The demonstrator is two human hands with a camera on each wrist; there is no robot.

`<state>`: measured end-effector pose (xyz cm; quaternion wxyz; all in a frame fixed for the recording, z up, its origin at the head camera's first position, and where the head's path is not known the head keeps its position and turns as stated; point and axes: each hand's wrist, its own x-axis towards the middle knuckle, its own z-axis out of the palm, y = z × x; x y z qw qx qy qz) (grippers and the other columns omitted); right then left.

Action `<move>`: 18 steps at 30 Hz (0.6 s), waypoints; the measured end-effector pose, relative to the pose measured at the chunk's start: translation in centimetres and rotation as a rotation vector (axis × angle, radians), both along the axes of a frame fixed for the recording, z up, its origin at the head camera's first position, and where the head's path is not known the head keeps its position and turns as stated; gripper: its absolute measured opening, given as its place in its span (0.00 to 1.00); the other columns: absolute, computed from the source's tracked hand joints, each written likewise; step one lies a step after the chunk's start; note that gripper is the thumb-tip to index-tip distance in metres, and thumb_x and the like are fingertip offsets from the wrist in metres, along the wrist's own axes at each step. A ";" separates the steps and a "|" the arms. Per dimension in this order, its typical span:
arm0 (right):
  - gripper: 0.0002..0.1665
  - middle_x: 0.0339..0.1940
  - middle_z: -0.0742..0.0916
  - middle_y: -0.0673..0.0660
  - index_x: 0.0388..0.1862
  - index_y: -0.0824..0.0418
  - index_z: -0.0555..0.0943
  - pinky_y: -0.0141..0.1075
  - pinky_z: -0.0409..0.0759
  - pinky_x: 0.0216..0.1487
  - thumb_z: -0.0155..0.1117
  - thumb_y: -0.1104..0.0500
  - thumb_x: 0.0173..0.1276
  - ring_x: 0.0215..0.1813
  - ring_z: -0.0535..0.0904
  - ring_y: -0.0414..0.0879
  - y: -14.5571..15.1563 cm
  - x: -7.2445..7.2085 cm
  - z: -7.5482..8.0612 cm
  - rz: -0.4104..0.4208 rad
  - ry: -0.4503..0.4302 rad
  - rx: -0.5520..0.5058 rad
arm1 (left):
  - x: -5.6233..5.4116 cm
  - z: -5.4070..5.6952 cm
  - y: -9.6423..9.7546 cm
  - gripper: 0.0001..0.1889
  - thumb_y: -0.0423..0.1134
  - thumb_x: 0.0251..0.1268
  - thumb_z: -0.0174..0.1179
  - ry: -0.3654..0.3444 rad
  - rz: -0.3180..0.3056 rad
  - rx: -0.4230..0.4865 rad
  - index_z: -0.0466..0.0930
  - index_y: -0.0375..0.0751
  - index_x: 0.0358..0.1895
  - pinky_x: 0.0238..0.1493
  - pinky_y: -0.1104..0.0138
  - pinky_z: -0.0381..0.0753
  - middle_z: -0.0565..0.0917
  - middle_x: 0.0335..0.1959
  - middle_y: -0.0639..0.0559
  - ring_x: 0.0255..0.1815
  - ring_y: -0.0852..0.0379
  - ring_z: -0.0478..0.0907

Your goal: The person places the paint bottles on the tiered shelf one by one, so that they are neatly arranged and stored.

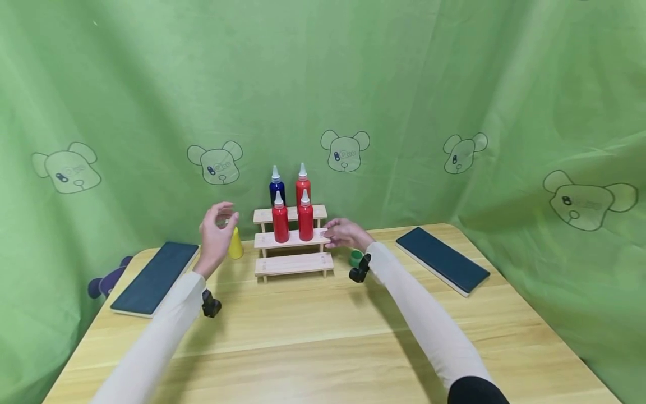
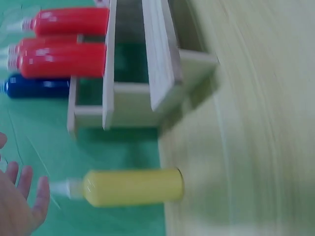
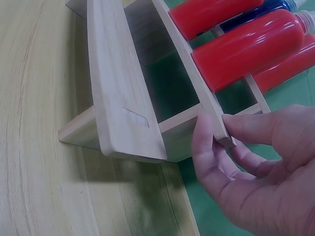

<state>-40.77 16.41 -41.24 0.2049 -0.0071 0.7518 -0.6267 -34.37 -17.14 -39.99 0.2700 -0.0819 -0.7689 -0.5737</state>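
Note:
A three-tier wooden rack (image 1: 294, 264) stands at the back of the table. Two red bottles (image 1: 280, 223) with white nozzles are on its middle shelf. Behind them, on the top shelf, are a blue bottle (image 1: 277, 189) and another red bottle (image 1: 303, 186). My right hand (image 1: 346, 233) pinches the right end of the middle shelf (image 3: 209, 101) between thumb and fingers. On the other side, my left hand (image 1: 217, 238) is raised, fingers loosely bent, by the white nozzle of a yellow bottle (image 2: 135, 187). That bottle is upright on the table, left of the rack, and nothing is in the hand.
A small green container (image 1: 356, 258) stands below my right wrist, partly hidden. Flat dark pads lie at the left (image 1: 156, 278) and right (image 1: 441, 259) table edges. A green curtain (image 1: 292, 84) hangs behind the table, and something purple (image 1: 111, 279) shows beyond the left edge.

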 end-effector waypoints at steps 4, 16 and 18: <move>0.27 0.47 0.78 0.59 0.69 0.75 0.66 0.30 0.88 0.39 0.59 0.73 0.75 0.37 0.78 0.45 0.0 0.1 -0.1 -0.006 0.004 0.011 | -0.2 -1.1 -1.9 0.25 0.36 0.74 0.66 -0.048 0.052 0.014 0.72 0.33 0.68 0.70 0.44 0.77 0.75 0.64 0.33 0.67 0.35 0.74; 0.27 0.46 0.78 0.59 0.70 0.76 0.65 0.32 0.89 0.44 0.58 0.73 0.75 0.37 0.78 0.45 -0.1 0.2 0.0 -0.008 -0.012 -0.009 | -1.2 -4.9 -3.9 0.38 0.35 0.68 0.71 -0.248 -0.016 -0.039 0.63 0.38 0.78 0.74 0.42 0.72 0.71 0.75 0.34 0.73 0.33 0.70; 0.26 0.46 0.78 0.59 0.69 0.76 0.65 0.32 0.89 0.43 0.58 0.73 0.75 0.37 0.78 0.45 -0.1 0.2 -0.1 -0.017 -0.016 -0.016 | -1.4 -5.3 -3.8 0.38 0.35 0.69 0.71 -0.267 -0.037 -0.040 0.63 0.38 0.78 0.71 0.42 0.74 0.71 0.75 0.34 0.72 0.33 0.71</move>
